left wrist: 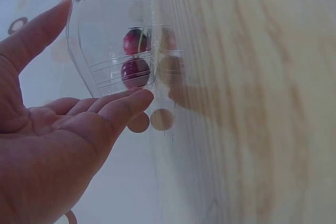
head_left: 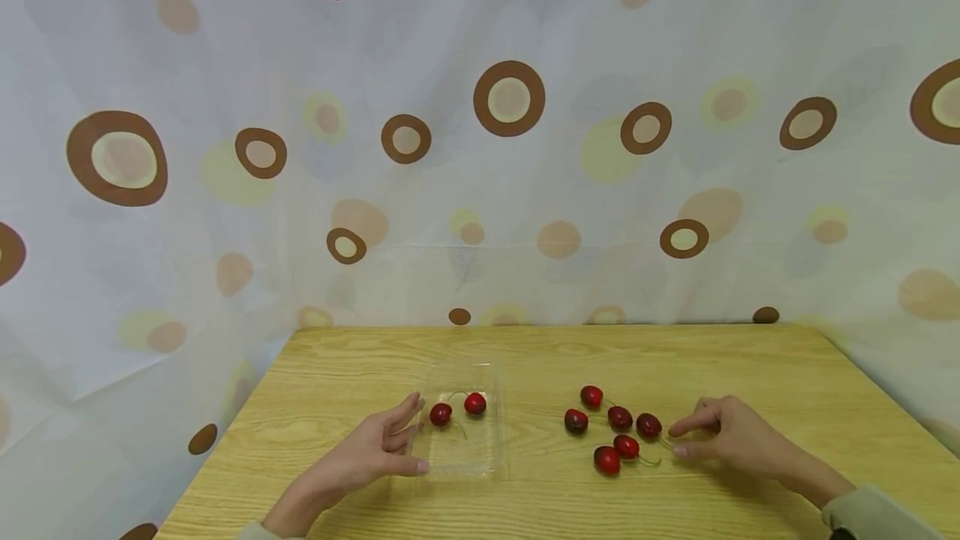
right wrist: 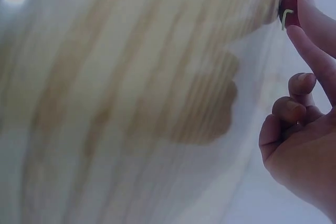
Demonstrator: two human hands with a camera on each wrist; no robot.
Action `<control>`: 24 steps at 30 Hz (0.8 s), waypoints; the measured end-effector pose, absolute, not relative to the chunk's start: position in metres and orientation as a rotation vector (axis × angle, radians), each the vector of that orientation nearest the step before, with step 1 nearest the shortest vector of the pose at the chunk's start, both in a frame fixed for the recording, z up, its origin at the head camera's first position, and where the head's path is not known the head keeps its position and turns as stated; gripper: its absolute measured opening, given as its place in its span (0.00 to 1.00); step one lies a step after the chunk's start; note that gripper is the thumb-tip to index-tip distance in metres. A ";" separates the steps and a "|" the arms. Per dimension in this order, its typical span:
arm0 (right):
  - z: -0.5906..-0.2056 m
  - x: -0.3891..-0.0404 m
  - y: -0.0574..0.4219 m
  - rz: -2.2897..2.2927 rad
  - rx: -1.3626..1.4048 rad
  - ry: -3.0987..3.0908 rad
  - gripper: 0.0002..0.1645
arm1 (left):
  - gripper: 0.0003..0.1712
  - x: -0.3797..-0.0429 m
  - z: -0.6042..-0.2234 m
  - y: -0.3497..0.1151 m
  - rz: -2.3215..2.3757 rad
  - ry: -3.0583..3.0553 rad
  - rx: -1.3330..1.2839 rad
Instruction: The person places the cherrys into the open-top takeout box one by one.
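My left hand (head_left: 375, 446) is beside a clear plastic box (head_left: 480, 461), thumb and fingers spread along its left side. Two dark red cherries lie in this box, a left cherry (head_left: 440, 414) and a right cherry (head_left: 475, 403), both with stems. In the left wrist view, the fingers (left wrist: 123, 111) are stretched out at the box wall. My right hand (head_left: 731, 437) is at the right edge of a loose group of cherries. Its thumb and index finger are a little apart, near the stem of the rightmost cherry (head_left: 648, 426); the other fingers curl inward.
Several more cherries lie on the wooden table (head_left: 540, 357), among them a front cherry (head_left: 607, 460) and a back cherry (head_left: 591, 396). Behind the table hangs a pale curtain (head_left: 450, 198) patterned with brown and yellow ovals.
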State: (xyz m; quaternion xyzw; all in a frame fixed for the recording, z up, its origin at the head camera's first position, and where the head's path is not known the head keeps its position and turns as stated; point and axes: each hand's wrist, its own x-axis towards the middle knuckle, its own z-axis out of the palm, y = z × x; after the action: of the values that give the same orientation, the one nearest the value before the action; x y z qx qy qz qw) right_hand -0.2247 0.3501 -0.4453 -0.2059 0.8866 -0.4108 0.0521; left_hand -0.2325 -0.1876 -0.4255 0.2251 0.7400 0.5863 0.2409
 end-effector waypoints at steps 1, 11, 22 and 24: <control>-0.446 -0.226 0.351 -1.244 -0.641 2.702 0.15 | 0.57 -0.232 -0.425 -0.188 1.606 2.023 0.616; -0.454 -0.230 0.353 -1.209 -0.700 2.707 0.11 | 0.57 -0.233 -0.426 -0.188 1.616 2.009 0.627; -0.453 -0.231 0.347 -1.213 -0.761 2.717 0.07 | 0.57 -0.233 -0.426 -0.188 1.617 2.008 0.607; -0.453 -0.231 0.347 -1.213 -0.761 2.714 0.07 | 0.57 -0.233 -0.426 -0.188 1.617 2.010 0.607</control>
State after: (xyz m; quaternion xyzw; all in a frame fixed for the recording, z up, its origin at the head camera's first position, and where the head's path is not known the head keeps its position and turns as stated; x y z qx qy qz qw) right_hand -0.2308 0.3467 -0.4526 -0.2477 0.8839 -0.3950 0.0363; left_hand -0.2334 -0.1879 -0.4257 0.2220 0.7358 0.5917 0.2433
